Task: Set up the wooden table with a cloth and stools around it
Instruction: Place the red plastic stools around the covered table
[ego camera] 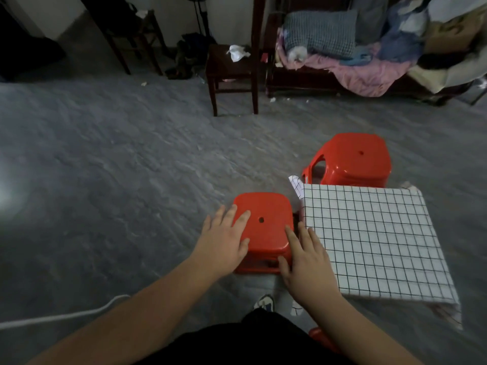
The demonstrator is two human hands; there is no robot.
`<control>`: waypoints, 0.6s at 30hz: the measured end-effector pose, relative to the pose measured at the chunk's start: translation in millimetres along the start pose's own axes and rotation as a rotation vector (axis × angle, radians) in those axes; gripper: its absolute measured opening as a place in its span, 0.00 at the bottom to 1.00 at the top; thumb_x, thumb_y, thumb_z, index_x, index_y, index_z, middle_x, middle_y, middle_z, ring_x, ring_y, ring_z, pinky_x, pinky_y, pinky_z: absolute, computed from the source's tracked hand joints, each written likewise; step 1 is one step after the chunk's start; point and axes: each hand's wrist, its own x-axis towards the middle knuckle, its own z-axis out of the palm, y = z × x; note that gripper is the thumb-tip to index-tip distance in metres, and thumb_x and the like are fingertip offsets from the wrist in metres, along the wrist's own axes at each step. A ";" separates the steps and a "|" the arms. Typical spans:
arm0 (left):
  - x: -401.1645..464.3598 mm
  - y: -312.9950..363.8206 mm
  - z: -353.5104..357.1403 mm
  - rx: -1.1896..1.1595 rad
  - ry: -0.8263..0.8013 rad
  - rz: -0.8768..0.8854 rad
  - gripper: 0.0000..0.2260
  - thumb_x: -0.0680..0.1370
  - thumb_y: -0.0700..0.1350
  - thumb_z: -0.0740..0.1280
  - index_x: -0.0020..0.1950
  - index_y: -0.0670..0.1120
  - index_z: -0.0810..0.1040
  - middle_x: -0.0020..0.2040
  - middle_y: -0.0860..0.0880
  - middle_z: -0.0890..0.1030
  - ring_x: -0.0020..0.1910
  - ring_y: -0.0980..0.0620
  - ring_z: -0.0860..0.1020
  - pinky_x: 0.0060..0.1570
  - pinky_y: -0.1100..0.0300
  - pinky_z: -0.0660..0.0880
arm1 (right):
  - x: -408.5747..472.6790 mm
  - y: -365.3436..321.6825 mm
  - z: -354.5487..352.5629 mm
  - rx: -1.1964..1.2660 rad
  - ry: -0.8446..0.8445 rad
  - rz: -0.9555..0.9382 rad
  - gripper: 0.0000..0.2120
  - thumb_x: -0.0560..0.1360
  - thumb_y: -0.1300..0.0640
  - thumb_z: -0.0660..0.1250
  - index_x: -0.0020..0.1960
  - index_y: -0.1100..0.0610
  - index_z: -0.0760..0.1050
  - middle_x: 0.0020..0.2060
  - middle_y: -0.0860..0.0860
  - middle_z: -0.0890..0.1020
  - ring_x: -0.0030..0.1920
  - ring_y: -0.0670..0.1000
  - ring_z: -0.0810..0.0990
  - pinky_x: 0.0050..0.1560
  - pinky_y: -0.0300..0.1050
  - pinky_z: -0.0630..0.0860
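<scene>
Stools in red plastic are seen around a low table covered by a white cloth (369, 241) with a black grid, which fills the lower right of the frame; the table itself is hidden under the cloth. The near stool (266, 227) is set just beside the cloth's left edge, at lower centre, and is flanked by both hands. The left hand (224, 241) is laid flat and open on the seat's left side, fingers spread, with nothing gripped. The right hand (303, 259) is likewise open, its fingers resting on the seat's right edge and its thumb against the stool's front corner. A second red stool (350, 160) is placed at the cloth's far edge, right of centre. A sliver of a third red stool (320, 337) is visible at the bottom edge. Farther off, a dark wooden chair (232, 72) is seen at upper centre on the grey floor (118, 167), and piled bedding (355, 48) at upper right.
</scene>
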 end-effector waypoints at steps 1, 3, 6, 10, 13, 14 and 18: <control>18.8 -3.6 -4.9 0.001 -0.012 0.012 0.30 0.78 0.58 0.54 0.80 0.54 0.53 0.80 0.45 0.57 0.78 0.41 0.53 0.73 0.41 0.57 | 15.9 0.4 -3.9 -0.005 0.002 0.017 0.34 0.75 0.42 0.59 0.78 0.51 0.61 0.77 0.57 0.64 0.77 0.61 0.60 0.73 0.60 0.63; 53.7 -10.6 -12.1 0.009 -0.022 0.038 0.30 0.78 0.59 0.53 0.80 0.53 0.54 0.79 0.44 0.58 0.78 0.40 0.54 0.74 0.41 0.57 | 41.3 0.3 -9.5 -0.007 0.007 0.043 0.33 0.75 0.42 0.57 0.78 0.51 0.61 0.77 0.57 0.63 0.77 0.61 0.60 0.72 0.60 0.64; 109.8 -21.7 -17.6 0.042 -0.054 0.131 0.30 0.78 0.59 0.52 0.80 0.53 0.54 0.79 0.44 0.58 0.78 0.41 0.53 0.74 0.42 0.56 | 75.8 0.4 -8.3 -0.011 0.008 0.103 0.34 0.74 0.41 0.53 0.79 0.50 0.60 0.78 0.56 0.62 0.77 0.60 0.60 0.73 0.60 0.64; 186.3 -39.2 -14.2 0.091 -0.095 0.288 0.29 0.80 0.58 0.55 0.80 0.53 0.52 0.80 0.44 0.56 0.79 0.41 0.52 0.74 0.42 0.55 | 120.6 -1.9 8.7 -0.008 -0.012 0.242 0.36 0.74 0.40 0.49 0.80 0.49 0.55 0.80 0.54 0.58 0.79 0.58 0.54 0.75 0.59 0.60; 244.4 -52.9 -12.6 0.143 -0.158 0.452 0.29 0.81 0.57 0.54 0.80 0.53 0.51 0.80 0.44 0.54 0.79 0.42 0.50 0.75 0.43 0.54 | 154.6 -17.2 21.6 0.016 0.012 0.419 0.36 0.74 0.40 0.48 0.79 0.50 0.56 0.79 0.56 0.59 0.79 0.58 0.54 0.75 0.60 0.60; 263.5 -57.8 -12.3 0.162 -0.192 0.507 0.29 0.81 0.57 0.54 0.80 0.53 0.49 0.81 0.45 0.53 0.79 0.42 0.49 0.75 0.43 0.53 | 165.3 -25.1 25.6 0.032 0.024 0.485 0.35 0.73 0.41 0.48 0.79 0.51 0.57 0.79 0.56 0.59 0.79 0.58 0.54 0.75 0.60 0.60; 337.0 -74.0 -16.4 0.196 -0.323 0.712 0.30 0.81 0.57 0.56 0.81 0.54 0.48 0.81 0.45 0.51 0.79 0.43 0.48 0.76 0.43 0.53 | 198.4 -66.3 42.8 0.105 0.051 0.819 0.32 0.76 0.44 0.52 0.79 0.49 0.55 0.80 0.55 0.55 0.80 0.57 0.50 0.76 0.60 0.57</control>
